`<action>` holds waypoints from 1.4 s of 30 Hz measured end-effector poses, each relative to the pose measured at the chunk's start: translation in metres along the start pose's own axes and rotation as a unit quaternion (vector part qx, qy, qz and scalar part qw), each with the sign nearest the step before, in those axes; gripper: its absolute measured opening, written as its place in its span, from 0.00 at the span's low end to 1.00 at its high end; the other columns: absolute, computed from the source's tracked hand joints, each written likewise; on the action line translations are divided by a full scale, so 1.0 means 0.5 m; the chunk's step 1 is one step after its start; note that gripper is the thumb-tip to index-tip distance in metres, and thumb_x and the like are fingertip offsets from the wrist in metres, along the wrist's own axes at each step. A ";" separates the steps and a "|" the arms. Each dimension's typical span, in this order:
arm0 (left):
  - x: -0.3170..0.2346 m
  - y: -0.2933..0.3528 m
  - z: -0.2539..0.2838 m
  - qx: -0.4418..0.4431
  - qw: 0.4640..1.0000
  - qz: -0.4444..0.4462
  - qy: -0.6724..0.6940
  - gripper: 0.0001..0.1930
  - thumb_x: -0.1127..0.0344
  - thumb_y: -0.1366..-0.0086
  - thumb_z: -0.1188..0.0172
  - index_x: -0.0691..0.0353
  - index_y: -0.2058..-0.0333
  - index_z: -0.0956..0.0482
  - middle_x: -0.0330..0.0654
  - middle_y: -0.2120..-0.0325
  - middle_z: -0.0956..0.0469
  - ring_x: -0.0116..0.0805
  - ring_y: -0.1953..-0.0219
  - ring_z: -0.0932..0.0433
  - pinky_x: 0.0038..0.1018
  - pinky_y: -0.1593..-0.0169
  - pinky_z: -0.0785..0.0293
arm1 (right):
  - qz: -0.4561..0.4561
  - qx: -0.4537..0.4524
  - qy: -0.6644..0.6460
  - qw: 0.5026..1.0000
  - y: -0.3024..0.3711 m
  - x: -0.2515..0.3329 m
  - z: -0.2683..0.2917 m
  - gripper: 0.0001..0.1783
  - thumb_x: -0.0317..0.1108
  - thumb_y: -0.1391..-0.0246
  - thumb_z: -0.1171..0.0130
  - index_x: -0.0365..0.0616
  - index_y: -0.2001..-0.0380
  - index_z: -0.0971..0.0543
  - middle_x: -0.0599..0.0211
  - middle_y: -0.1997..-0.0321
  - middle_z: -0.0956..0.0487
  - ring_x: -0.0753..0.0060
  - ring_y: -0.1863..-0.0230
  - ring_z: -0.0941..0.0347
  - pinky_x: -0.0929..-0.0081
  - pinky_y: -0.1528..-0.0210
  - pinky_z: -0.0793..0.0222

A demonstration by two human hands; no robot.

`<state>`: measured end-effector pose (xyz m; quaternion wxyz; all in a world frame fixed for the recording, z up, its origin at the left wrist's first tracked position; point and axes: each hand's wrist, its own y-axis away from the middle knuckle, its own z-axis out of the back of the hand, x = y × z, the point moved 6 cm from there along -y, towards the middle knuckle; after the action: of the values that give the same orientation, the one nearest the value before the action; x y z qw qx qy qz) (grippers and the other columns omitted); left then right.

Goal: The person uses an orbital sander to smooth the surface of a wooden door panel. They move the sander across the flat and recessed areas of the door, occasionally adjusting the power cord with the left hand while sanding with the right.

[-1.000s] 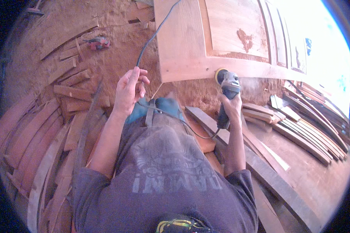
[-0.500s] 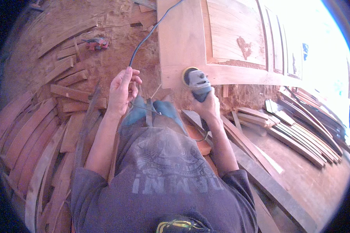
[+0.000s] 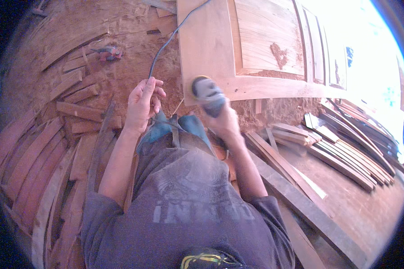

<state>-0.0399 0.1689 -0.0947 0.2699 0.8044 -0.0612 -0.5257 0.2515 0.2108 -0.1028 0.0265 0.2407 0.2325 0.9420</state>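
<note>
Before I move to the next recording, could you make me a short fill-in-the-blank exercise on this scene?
The right hand holds the power tool, whose round pad shows a ____ edge.
The left hand holds the cord to the ____ of the power tool.
The panelled door is to the ____ of the red tool.

Missing words: yellow; left; right.

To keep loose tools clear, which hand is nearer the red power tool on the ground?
Left. The left hand, holding the cord, has the red power tool ahead and to its left. The right hand, gripping the angle grinder at the panelled door, is farther right.
</note>
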 end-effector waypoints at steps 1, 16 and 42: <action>-0.001 -0.005 0.000 0.001 1.000 -0.004 -0.004 0.21 0.45 0.14 0.45 0.58 0.47 0.17 0.36 0.65 0.15 0.18 0.80 0.25 0.16 0.83 0.43 | 0.008 0.007 0.005 1.000 -0.002 0.029 -0.008 0.41 0.55 0.45 0.22 0.36 0.42 0.28 0.32 0.53 0.12 0.26 0.49 0.14 0.38 0.47 0.17; 0.043 -0.018 -0.069 -0.009 1.000 0.026 -0.004 0.21 0.45 0.14 0.46 0.59 0.48 0.18 0.36 0.64 0.15 0.19 0.80 0.25 0.17 0.84 0.42 | -0.107 -0.123 -0.007 0.987 -0.067 -0.288 0.188 0.38 0.47 0.49 0.20 0.38 0.41 0.21 0.41 0.51 0.10 0.41 0.48 0.11 0.51 0.44 0.17; -0.041 -0.029 0.056 -0.004 0.999 -0.020 -0.032 0.22 0.45 0.14 0.44 0.60 0.48 0.18 0.35 0.65 0.16 0.15 0.80 0.26 0.15 0.82 0.43 | -0.025 0.007 0.003 1.000 -0.006 0.047 0.036 0.36 0.52 0.43 0.23 0.38 0.46 0.27 0.32 0.54 0.12 0.25 0.48 0.15 0.38 0.46 0.18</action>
<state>-0.0761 0.1787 -0.0937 0.2603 0.7871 -0.0516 -0.5568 0.2390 0.2249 -0.0798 0.0476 0.2323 0.2448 0.9401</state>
